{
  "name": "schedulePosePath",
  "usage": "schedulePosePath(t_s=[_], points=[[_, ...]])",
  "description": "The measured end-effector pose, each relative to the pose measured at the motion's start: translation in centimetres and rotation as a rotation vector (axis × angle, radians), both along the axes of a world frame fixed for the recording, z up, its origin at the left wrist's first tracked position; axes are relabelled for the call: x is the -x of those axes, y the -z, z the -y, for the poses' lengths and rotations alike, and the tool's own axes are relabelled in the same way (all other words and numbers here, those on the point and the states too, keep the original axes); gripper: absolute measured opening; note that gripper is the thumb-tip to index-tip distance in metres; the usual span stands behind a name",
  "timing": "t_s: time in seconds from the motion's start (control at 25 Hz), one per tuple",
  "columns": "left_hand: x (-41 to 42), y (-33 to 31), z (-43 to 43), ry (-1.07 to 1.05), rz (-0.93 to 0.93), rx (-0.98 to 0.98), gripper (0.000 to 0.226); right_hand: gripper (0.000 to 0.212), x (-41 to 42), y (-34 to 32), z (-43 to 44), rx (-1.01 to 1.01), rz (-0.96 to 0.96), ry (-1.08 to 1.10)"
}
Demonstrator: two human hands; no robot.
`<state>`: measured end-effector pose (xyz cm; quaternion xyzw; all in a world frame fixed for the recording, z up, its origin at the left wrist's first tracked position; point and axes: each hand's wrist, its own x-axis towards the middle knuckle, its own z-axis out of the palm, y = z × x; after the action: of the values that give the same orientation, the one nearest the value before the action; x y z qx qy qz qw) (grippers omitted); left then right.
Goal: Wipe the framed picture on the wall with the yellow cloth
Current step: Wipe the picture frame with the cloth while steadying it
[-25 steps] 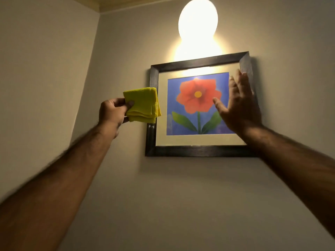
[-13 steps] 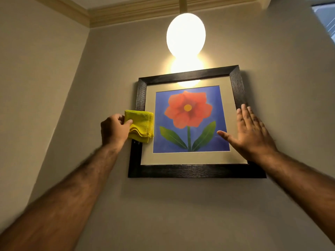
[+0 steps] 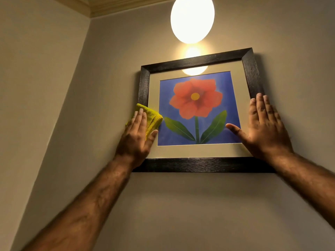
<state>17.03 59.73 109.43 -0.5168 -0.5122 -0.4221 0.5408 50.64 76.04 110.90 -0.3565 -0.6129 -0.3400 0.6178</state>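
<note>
From your head camera, your left hand (image 3: 137, 138) lies flat with fingers straight, pressing the yellow cloth (image 3: 151, 117) against the left side of the framed picture (image 3: 195, 113); the cloth is pinned under your palm and fingers, not pinched, and it covers part of the dark frame's left bar and the pale mat beside the blue print. Your right hand (image 3: 262, 127) is spread open and holds nothing, its palm flat on the right side of the picture, fingertips up on the right frame bar and thumb reaching onto the blue print. The picture hangs on the beige wall (image 3: 181, 205), just below a glowing round lamp (image 3: 192, 19).
</note>
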Motion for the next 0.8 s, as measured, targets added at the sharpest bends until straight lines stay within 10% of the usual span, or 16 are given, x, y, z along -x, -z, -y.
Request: schedulePosePath(t_s=[0.32, 0.8], points=[[-0.4, 6.7, -1.2, -0.088, 0.071, 0.004, 0.095, 0.119, -0.1, 0.0, 0.2, 0.0, 0.006, -0.021], [0.2, -9.5, -0.1, -0.02, 0.135, 0.062, 0.103, 0.115, -0.1, -0.1, 0.4, -0.018, 0.001, 0.002]])
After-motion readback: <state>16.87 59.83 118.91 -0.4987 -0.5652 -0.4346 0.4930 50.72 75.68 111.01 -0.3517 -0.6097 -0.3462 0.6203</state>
